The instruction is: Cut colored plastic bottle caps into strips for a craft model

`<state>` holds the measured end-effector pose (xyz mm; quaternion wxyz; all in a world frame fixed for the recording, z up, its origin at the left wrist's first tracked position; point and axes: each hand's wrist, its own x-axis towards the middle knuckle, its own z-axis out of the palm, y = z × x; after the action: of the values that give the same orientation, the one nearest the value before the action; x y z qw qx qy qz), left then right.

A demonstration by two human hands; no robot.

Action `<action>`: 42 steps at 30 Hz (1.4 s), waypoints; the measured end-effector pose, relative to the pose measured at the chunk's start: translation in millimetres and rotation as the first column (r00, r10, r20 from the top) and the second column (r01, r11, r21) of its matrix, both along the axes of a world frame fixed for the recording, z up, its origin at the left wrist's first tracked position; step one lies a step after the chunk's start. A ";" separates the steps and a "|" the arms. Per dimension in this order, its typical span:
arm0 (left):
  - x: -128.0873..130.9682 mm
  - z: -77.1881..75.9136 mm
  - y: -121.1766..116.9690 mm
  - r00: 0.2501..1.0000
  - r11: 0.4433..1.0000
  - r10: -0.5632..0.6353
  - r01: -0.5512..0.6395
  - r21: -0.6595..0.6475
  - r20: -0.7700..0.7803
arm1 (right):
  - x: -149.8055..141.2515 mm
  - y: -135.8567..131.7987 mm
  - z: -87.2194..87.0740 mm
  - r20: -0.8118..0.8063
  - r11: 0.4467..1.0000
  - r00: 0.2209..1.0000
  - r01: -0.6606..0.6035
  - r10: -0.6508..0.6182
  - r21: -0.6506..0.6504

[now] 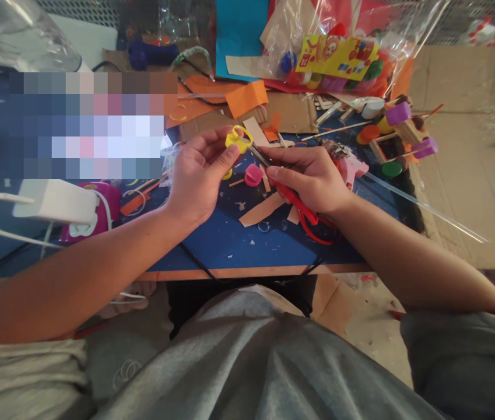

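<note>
My left hand (201, 172) pinches a small yellow plastic ring piece (238, 140) between thumb and fingertips, above the blue table (230, 242). My right hand (311, 178) is closed round red-handled scissors (304, 213), whose blades (259, 155) point at the yellow piece and touch it. Both hands hover close together over the middle of the table. A pink bottle cap (253, 175) lies just below the scissor blades.
Cardboard strips (261, 211) and scraps litter the table. A stick-and-bottle-cap model (400, 131) stands at the right, beside a pink glue gun (352, 168) and a clear glue stick (426, 207). A bag of coloured caps (339, 58) lies behind. A white charger (57, 201) sits left.
</note>
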<state>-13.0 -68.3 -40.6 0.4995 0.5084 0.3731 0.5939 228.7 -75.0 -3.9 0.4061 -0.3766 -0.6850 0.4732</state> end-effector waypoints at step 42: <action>1.4 2.6 -0.5 0.996 0.996 0.084 -0.084 -0.017 0.004 | -1.6 -0.6 -8.4 0.028 0.994 0.999 -0.039 0.037 0.099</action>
<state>-11.6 -68.8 -37.9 0.4795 0.4866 0.3980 0.6123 227.0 -75.6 -12.3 0.4062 -0.3491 -0.7201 0.4412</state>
